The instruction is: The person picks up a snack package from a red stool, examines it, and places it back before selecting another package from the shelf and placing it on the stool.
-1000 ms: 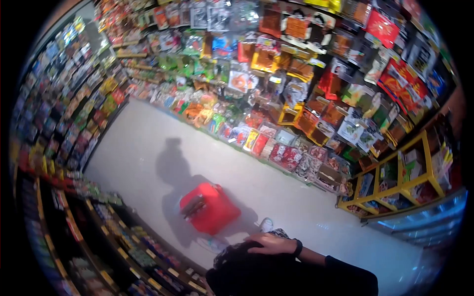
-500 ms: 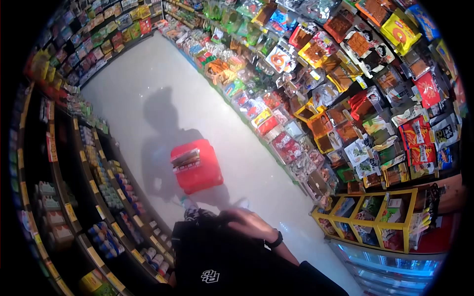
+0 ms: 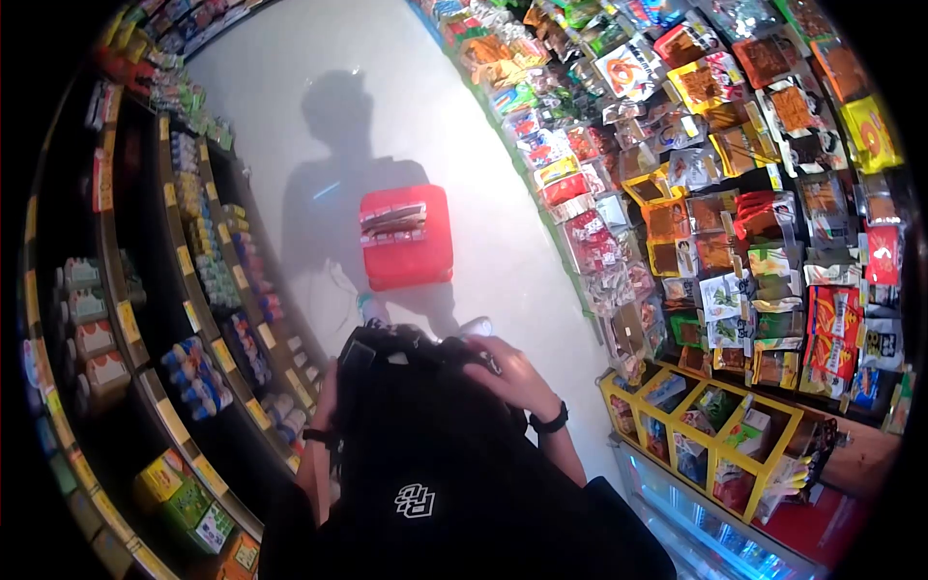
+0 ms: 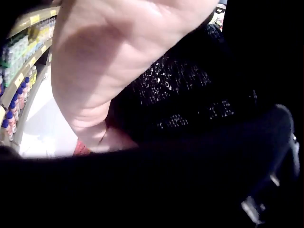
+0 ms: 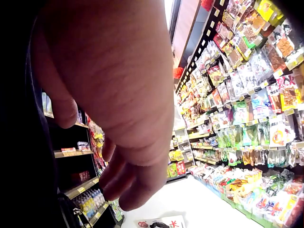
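Against the right side of the black shirt point(image 3: 416, 435), my right hand point(image 3: 517, 377) rests with its fingers loosely bent. The right wrist view shows these fingers point(image 5: 135, 187) hanging down with nothing held. My left hand point(image 3: 327, 401) lies along the shirt's left side. In the left wrist view, its palm point(image 4: 114, 61) shows beside dark patterned cloth point(image 4: 171, 80), while black fabric hides the fingertips; I cannot tell how they lie. On the floor ahead stands a red box-shaped thing point(image 3: 411, 261) with long packets point(image 3: 393, 224) on its top side.
Bottle shelves point(image 3: 198, 251) run along the left. The right wall carries hanging snack packets point(image 3: 715, 203) above bins of packets point(image 3: 585, 232). A yellow rack point(image 3: 701, 440) and a glass-fronted cabinet point(image 3: 677, 512) stand at the lower right. Pale floor point(image 3: 503, 222) lies between the aisles.
The head view has turned, so the red box-shaped thing appears higher and more upright. My left hand has come into view at the shirt's left side. My right hand stays near the shirt.
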### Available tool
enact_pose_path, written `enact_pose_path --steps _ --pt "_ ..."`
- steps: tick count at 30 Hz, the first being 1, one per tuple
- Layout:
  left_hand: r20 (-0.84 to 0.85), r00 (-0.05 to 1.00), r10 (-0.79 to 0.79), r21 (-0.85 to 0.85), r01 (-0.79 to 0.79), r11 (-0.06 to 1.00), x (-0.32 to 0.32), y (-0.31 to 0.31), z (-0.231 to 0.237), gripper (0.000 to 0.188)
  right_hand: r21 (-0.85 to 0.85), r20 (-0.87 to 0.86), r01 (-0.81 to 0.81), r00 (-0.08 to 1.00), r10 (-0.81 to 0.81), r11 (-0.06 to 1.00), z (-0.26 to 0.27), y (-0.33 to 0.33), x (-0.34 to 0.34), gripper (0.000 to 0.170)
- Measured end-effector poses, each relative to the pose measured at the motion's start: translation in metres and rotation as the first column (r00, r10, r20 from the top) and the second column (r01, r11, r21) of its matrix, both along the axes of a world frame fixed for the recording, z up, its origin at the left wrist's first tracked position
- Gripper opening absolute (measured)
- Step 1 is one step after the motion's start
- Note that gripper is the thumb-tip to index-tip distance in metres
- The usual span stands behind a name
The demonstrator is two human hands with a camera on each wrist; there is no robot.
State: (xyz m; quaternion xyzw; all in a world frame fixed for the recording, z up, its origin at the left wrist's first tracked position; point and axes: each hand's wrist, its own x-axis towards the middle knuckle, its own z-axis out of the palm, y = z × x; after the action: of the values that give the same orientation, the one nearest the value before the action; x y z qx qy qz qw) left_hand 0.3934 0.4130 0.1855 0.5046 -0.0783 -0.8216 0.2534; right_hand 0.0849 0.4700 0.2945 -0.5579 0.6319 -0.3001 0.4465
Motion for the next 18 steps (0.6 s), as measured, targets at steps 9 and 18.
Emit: enact_pose_path --steps 9,18 --pt "-0.040 0.997 0.060 0.085 -0.057 0.995 0.003 -0.005 -0.010 0.048 0.010 0.024 -0.039 0.999 0.039 0.999 0.005 -0.019 0.000 0.043" --pt "-0.087 0.996 0.036 0.117 -0.025 0.993 0.007 -0.002 -0.045 0.049 0.078 0.042 -0.079 0.996 0.076 0.994 -0.006 -0.016 -0.006 0.048"
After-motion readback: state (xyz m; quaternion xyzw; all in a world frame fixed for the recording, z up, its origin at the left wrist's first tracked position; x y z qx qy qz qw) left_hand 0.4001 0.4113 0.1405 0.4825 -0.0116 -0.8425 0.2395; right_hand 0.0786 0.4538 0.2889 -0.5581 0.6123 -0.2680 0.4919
